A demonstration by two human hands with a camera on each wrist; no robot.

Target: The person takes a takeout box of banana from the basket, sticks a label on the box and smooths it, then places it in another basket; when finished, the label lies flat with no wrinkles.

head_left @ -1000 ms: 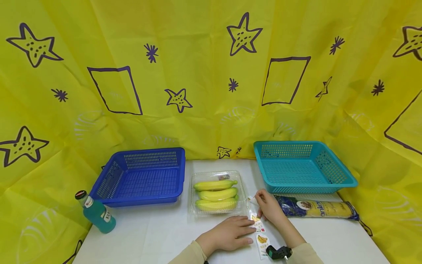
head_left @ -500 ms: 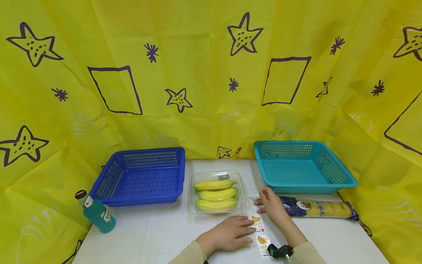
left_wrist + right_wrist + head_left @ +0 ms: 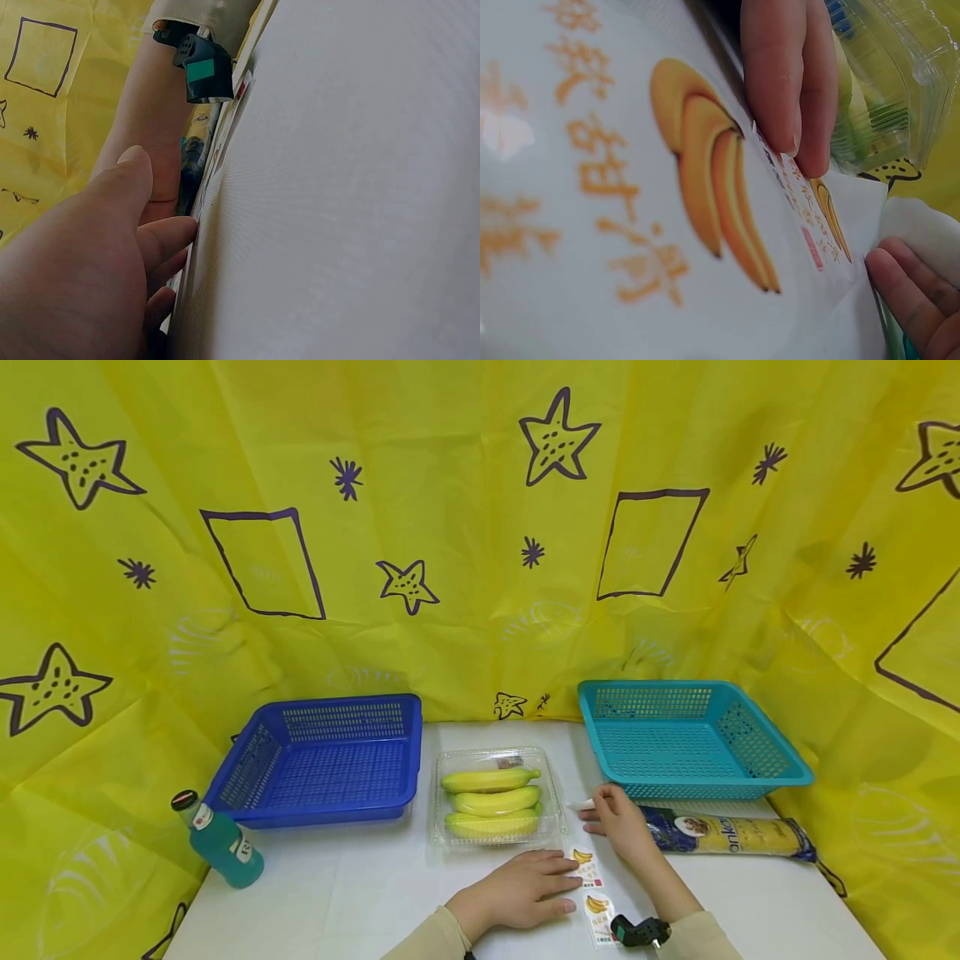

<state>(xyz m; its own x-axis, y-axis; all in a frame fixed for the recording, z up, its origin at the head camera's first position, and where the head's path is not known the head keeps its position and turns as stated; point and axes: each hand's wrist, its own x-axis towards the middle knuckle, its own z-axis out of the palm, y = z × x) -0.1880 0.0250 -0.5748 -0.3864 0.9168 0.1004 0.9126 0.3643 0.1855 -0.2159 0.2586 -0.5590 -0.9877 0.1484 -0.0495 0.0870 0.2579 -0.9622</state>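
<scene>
My left hand (image 3: 525, 889) lies with fingers stretched out, fingertips on a strip of banana stickers. One sticker (image 3: 588, 870) shows just past those fingertips, another sticker (image 3: 600, 918) nearer me; both carry a printed banana bunch. My right hand (image 3: 621, 822) pinches a white sticker (image 3: 581, 806) at the strip's far end, its printed face hidden in the head view. In the right wrist view this white sticker (image 3: 919, 229) curls up beside my right fingers (image 3: 907, 292). A clear plastic box (image 3: 553, 793) with three bananas (image 3: 495, 802) stands just left of it.
A dark blue basket (image 3: 315, 817) stands at back left, a teal basket (image 3: 690, 789) at back right. A bottle of blue-green drink (image 3: 225, 847) is at the left; a yellow-and-blue spaghetti packet (image 3: 735, 835) lies beyond my right forearm. A yellow curtain (image 3: 480, 635) hangs behind.
My right hand has shifted slightly away from me and to the right, lifting the white sticker off the strip's far end. The left hand has stayed in place.
</scene>
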